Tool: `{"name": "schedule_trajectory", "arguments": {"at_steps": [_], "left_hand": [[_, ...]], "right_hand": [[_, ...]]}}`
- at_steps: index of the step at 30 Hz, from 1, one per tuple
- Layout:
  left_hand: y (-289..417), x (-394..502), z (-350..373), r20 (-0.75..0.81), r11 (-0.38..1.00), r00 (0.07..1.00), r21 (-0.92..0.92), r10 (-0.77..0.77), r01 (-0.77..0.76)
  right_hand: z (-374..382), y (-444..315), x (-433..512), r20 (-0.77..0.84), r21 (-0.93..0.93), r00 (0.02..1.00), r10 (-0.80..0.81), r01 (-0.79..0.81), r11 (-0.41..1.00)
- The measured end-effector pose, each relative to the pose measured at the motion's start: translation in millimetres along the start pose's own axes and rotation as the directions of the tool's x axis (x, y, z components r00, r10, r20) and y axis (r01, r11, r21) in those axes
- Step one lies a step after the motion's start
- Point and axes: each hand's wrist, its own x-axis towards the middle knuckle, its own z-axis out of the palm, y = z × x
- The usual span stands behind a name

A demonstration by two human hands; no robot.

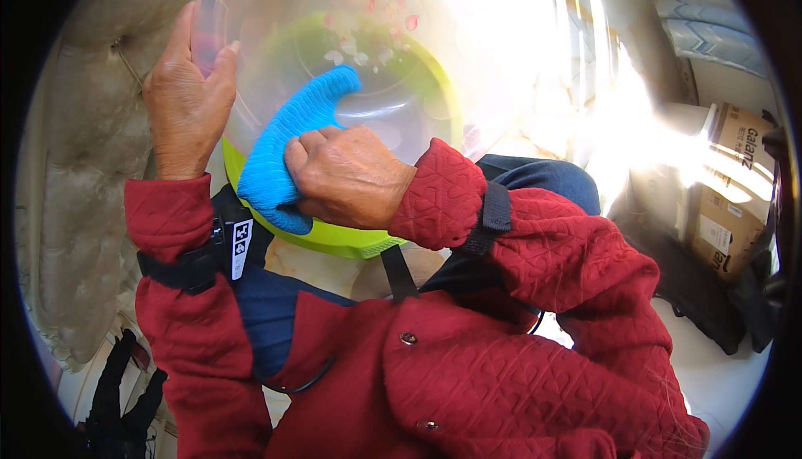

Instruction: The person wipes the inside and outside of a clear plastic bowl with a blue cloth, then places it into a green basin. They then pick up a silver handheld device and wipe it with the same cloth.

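Observation:
A translucent plastic basin (401, 92) with a pink and white petal pattern on its bottom fills the upper middle. My left hand (191, 95) grips its rim on the left side, the thumb pressed on the near face. Bunched in my right hand (348, 174) is a blue ribbed cloth (288, 127), which lies against the basin's wall. Its far end curls beyond my knuckles. Under the basin is a lime-green plastic object (338, 240), perhaps a second basin or a stool; most of it shows only through the clear plastic.
A tufted beige upholstered piece (81, 164) runs along the left. Cardboard boxes (733, 189) with writing stand at the right, with a dark bag (689, 290) by them. Strong sunlight washes out the upper right. My knee (551, 180) is just right of the basin.

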Motion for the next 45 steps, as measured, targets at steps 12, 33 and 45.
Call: {"name": "schedule_trajectory", "arguments": {"at_steps": [12,33,45], "left_hand": [[4.2,-3.1,0.1,-0.036,0.993,0.999,-0.112,0.034,-0.038],[8.7,-3.2,0.2,-0.119,0.965,0.989,-0.236,0.088,-0.115],[8.5,-4.7,-1.2,-0.112,0.974,0.991,-0.207,0.068,-0.09]], "right_hand": [[1.1,1.4,0.6,0.01,-0.01,1.0,0.0,0.0,1.0],[3.2,3.5,0.0,0.082,-0.006,0.996,0.03,-0.03,1.0],[5.5,3.3,-0.3,0.102,-0.013,0.994,0.031,-0.03,0.999]]}}
